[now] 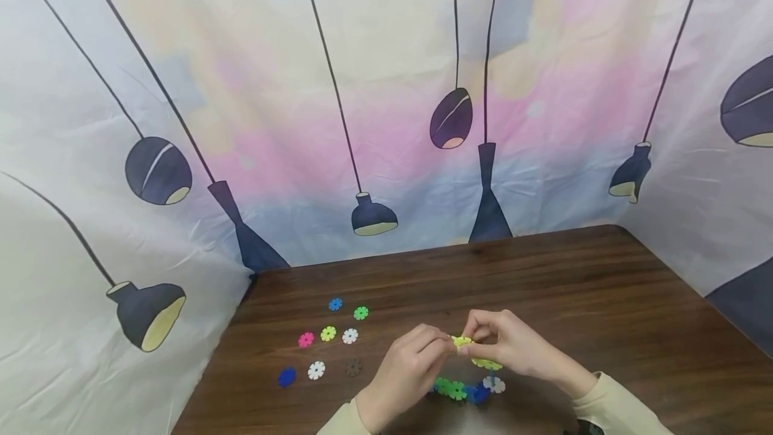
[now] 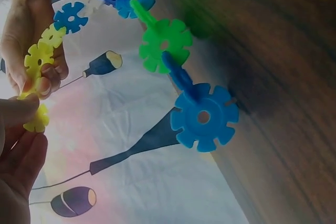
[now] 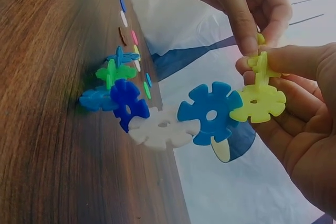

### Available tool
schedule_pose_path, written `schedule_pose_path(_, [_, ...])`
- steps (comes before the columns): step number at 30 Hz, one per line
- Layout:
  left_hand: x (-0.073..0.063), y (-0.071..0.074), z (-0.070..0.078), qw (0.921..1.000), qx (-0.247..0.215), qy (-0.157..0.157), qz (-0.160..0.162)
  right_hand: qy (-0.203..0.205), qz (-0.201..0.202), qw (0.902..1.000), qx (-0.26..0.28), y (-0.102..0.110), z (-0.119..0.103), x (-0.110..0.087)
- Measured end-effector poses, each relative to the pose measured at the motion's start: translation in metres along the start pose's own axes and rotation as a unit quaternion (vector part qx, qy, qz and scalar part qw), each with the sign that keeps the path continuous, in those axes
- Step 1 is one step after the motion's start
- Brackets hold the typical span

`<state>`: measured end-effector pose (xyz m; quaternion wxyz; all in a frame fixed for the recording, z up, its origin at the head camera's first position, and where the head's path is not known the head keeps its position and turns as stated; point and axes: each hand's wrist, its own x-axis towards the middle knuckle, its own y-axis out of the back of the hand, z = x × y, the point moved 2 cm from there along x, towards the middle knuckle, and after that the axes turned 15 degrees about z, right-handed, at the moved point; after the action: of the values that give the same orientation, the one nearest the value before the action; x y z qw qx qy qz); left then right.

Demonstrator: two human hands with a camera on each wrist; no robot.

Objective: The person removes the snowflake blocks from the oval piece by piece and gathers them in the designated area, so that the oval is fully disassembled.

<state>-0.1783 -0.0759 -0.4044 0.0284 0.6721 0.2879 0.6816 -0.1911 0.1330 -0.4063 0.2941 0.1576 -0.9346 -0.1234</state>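
My left hand [image 1: 410, 362] pinches a yellow notched plastic disc [image 2: 37, 119] between thumb and fingers. Close against it, my right hand [image 1: 513, 346] grips a yellow disc [image 3: 259, 103] at the end of a linked chain. Fingertips of both hands meet there and partly hide the join. From the yellow end the chain hangs in a curve: a blue disc [image 3: 211, 113], a white disc [image 3: 164, 129], a dark blue disc [image 3: 128, 103], then more blue and a green disc [image 2: 165, 45]. At its far end is a blue disc [image 2: 205, 117].
Loose notched discs lie on the brown wooden table [image 1: 543, 274] left of my hands: a pink disc [image 1: 306, 340], a brown disc [image 1: 353, 368], a dark blue disc [image 1: 286, 377] and several others. A printed cloth [image 1: 392, 119] hangs behind the table.
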Motion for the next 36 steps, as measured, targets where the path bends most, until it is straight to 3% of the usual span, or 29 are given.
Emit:
schedule_pose_path(14, [0.001,0.001,0.003,0.9994,0.030,-0.014,0.008,-0.010,0.016,0.9997,0.014,-0.004,-0.004,-0.001])
schedule_pose_path(21, [0.003,0.003,0.002,0.9995,0.018,-0.025,-0.001,-0.016,-0.015,0.9996,0.020,0.001,0.000,0.001])
schedule_pose_path(26, [0.005,0.004,0.000,0.9998,-0.002,-0.014,-0.017,-0.013,-0.041,0.9991,0.007,0.007,0.001,0.001])
schedule_pose_path(36, [0.002,0.003,0.001,0.9998,-0.006,-0.007,-0.016,0.037,-0.012,0.9992,-0.011,0.004,-0.002,-0.001])
